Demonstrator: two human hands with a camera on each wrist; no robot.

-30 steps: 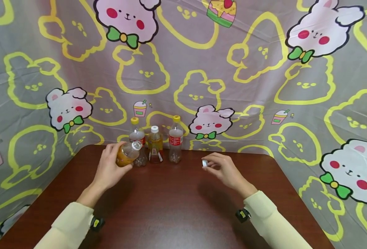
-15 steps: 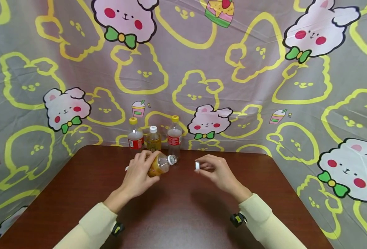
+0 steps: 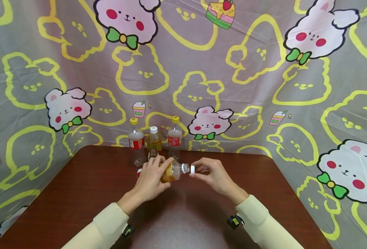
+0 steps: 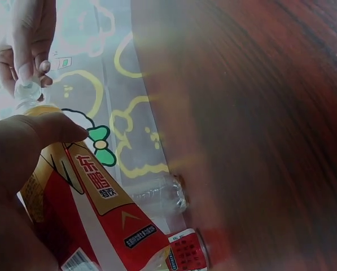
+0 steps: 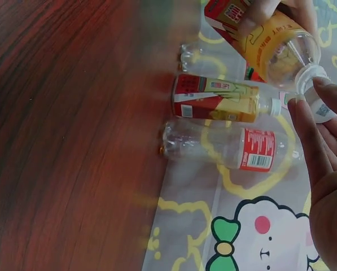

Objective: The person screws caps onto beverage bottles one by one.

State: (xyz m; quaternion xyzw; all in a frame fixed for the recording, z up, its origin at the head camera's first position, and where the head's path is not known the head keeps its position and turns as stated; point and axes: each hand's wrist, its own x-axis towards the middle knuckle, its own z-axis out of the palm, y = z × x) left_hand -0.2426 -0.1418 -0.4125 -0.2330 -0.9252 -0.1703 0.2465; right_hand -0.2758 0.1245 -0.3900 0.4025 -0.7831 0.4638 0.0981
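Observation:
My left hand grips an uncapped plastic drink bottle round its body, tipped over with its mouth pointing right. Its red and gold label fills much of the left wrist view. Between the thumb and fingers of my right hand, a white bottle cap is pinched right at the bottle's mouth. The right wrist view shows a printed square code on this cap, held close against the clear neck. My left fingers cover part of the label.
Behind my left hand stand two clear bottles with yellow caps and red labels, the left one and the right one. A white-capped bottle stands between them. Patterned cloth encloses the dark wooden table.
My left hand has carried the bottle rightward and slightly nearer, turning its mouth toward the cap. The right hand has shifted a little left, so cap and mouth now meet closely.

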